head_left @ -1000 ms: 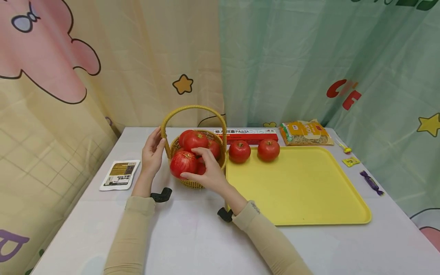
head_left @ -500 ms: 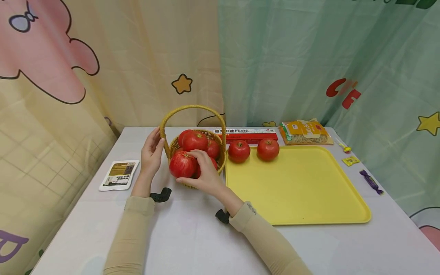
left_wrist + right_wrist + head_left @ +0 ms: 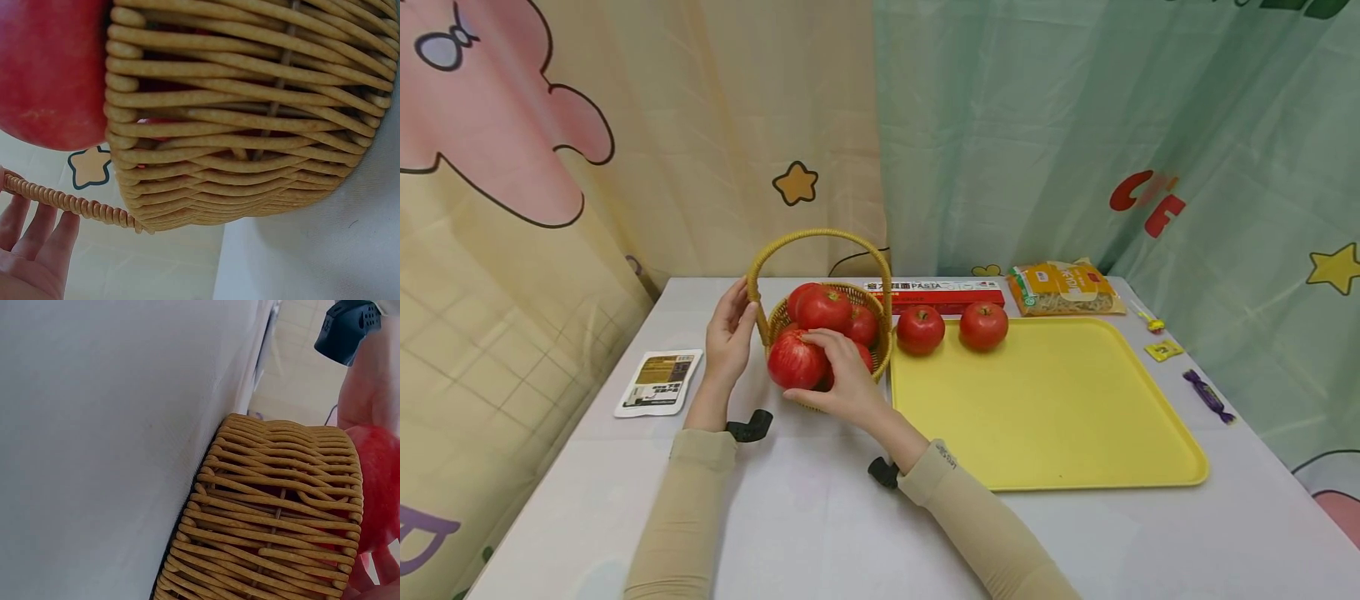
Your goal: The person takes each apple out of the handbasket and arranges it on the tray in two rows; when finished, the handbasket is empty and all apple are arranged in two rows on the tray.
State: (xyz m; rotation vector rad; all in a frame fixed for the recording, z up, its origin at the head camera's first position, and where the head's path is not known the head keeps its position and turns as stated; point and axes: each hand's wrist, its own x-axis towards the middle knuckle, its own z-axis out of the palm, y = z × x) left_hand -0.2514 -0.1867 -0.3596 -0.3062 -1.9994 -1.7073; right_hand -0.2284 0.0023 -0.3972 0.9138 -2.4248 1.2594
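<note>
A yellow-brown wicker basket (image 3: 882, 367) with a tall arched handle (image 3: 820, 232) stands on the table, filled with several red apples (image 3: 823, 308). My left hand (image 3: 727, 342) is at the basket's left side, holding the foot of the handle; in the left wrist view its fingers (image 3: 47, 240) reach behind the wrapped cane. At the basket's front, my right hand (image 3: 844, 379) grips a streaked red apple (image 3: 793, 360), thumb low and fingers over its top. This apple bulges past the rim in the right wrist view, where the woven wall (image 3: 275, 506) hides part of it.
Right of the basket lies a yellow tray (image 3: 1060, 408), with two more apples (image 3: 921, 330) at its back left corner. Behind are a red pasta box (image 3: 947, 297) and a noodle bag (image 3: 1066, 288). Candies (image 3: 1208, 396) lie at right, a white packet (image 3: 659, 383) at left.
My right hand has slid left and closed round the front apple, its fingers and thumb now further over it. The left hand has stayed at the handle; the view has shifted slightly.
</note>
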